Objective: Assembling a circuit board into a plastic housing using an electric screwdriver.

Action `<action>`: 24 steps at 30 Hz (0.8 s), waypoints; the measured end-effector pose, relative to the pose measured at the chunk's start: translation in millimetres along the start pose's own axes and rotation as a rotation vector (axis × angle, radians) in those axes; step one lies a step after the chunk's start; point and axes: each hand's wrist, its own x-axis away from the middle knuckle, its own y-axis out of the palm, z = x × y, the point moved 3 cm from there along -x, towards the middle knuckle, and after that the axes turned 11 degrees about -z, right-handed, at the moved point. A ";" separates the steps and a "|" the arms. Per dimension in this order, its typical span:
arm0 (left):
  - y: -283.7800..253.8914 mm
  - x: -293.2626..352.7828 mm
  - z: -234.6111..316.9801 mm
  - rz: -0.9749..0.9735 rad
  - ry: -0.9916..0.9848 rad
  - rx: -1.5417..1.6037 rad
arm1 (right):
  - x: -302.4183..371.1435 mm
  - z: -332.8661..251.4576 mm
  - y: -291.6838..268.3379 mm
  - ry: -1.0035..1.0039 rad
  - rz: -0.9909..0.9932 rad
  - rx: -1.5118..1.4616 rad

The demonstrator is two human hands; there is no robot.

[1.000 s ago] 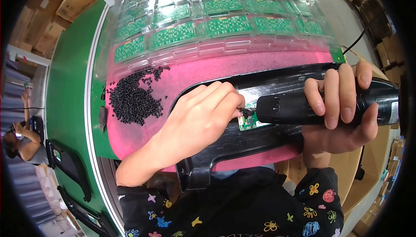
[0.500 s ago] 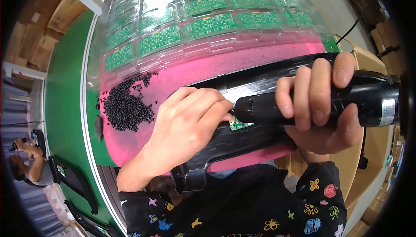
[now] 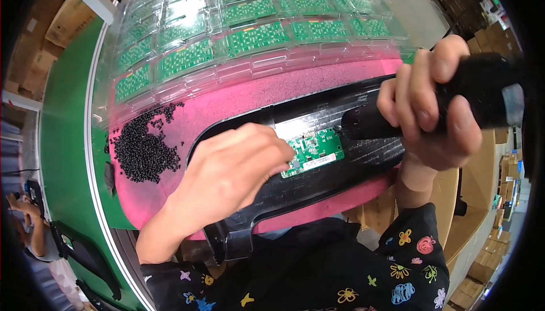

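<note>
Right hand [image 3: 431,112] wrapped tight round a black electric screwdriver [image 3: 454,103], all fingers closed on the barrel, nose of the tool aimed left and down toward the small green circuit board [image 3: 313,152]. Tip sitting just off the board's upper right corner; bit itself too dark to make out, so can't tell if it's seated in a screw yet. Left hand [image 3: 233,174] lying palm-down on the long black plastic housing [image 3: 318,183], fingers curled together with the tips at the board's left edge, pinning it or pinching something tiny there; fingertips turned under, so no telling which. Board resting in a recess near the middle of the housing, housing lying across a pink foam mat [image 3: 238,103].

Looks like the fastening step, board placed and being held while the driver comes in. Next move probably calls for lining the bit up square on the screw point and keeping the board from sliding while it bites.

Further out: heap of small black screws [image 3: 142,146] on the mat just left of the housing, clear plastic trays of more green boards [image 3: 227,32] stacked behind, green bench top [image 3: 62,140] underneath, cardboard boxes [image 3: 57,15] around the edges.
</note>
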 end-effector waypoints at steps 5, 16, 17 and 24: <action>5.2 -1.2 -4.6 -0.155 -0.010 -0.048 | 2.4 14.5 -9.2 0.063 0.062 -0.045; 6.9 3.6 -1.7 -0.162 -0.128 0.065 | 6.5 13.3 -3.5 0.085 0.066 0.035; 6.5 3.6 -1.8 -0.169 -0.143 0.066 | 6.9 12.8 -3.0 0.078 0.071 0.050; 6.2 2.6 -2.5 -0.201 -0.219 0.076 | 4.5 15.9 -2.2 0.104 0.088 0.081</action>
